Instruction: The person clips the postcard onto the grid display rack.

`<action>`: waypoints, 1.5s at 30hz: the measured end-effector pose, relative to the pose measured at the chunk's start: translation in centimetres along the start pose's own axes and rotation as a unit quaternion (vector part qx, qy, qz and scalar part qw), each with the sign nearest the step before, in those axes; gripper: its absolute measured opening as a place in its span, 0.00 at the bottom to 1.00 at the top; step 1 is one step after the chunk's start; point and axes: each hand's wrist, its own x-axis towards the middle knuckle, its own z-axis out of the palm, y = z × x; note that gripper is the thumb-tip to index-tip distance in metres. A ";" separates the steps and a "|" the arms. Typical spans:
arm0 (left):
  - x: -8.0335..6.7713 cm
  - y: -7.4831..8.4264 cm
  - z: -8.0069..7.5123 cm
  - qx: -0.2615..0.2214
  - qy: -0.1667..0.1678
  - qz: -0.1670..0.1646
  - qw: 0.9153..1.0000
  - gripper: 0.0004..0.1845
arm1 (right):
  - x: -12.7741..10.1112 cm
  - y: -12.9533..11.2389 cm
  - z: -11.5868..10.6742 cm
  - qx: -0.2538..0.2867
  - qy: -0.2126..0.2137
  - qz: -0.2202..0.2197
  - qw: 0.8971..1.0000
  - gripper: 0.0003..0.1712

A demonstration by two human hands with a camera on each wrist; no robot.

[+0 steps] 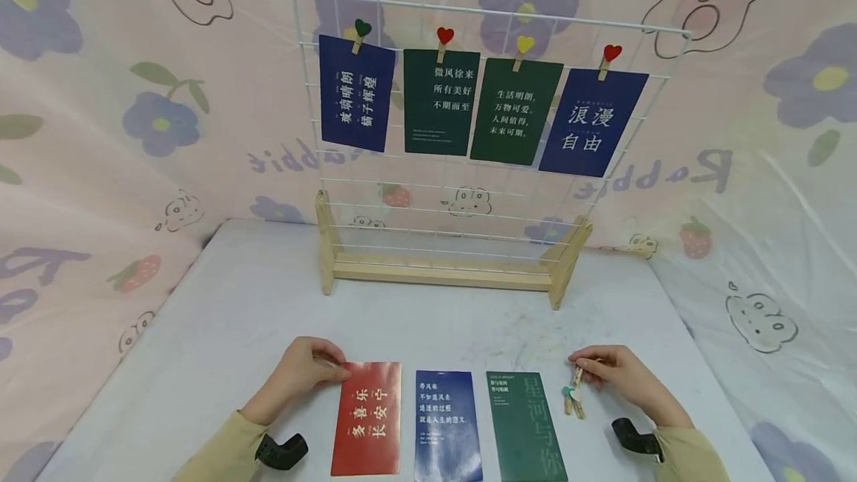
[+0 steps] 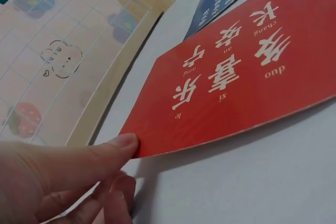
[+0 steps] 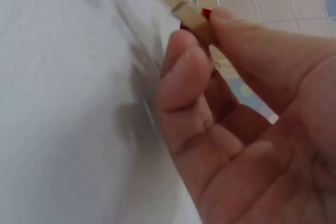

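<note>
From up on my head I see both hands over the white table (image 1: 469,326). My left hand (image 1: 311,370) pinches a top corner of the red card (image 1: 367,422), the first on the left in a row with a blue card (image 1: 447,430) and a green card (image 1: 527,430). My right hand (image 1: 612,370) holds a little clip, just beside the small clips (image 1: 572,396) near the green card. Behind, four cards (image 1: 438,125) hang on the wire rack (image 1: 442,275). My left wrist view shows more: my thumb is on the card's face, my other fingers bend below, and the card's edge is up, with a shadow under it. My right wrist view shows red on the held clip (image 3: 194,19), squeezed between thumb and finger, the rest curled loosely; the stuff below is blurry.
</note>
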 end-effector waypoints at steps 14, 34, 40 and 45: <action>0.5 0.0 -0.4 -0.084 -0.037 -0.042 0.995 0.14 | 0.5 0.7 -0.1 0.014 0.003 0.001 1.000 0.18; 1.1 0.1 -0.4 -0.129 -0.048 -0.061 0.989 0.15 | 1.3 0.6 0.5 -0.013 -0.014 0.000 1.000 0.17; 1.1 0.4 -0.6 -0.143 -0.056 -0.061 0.986 0.15 | 1.1 0.5 0.6 -0.012 -0.012 -0.002 1.000 0.16; 1.1 0.6 -0.7 -0.158 -0.068 -0.054 0.984 0.16 | 1.0 0.2 0.7 0.000 -0.001 0.004 1.000 0.15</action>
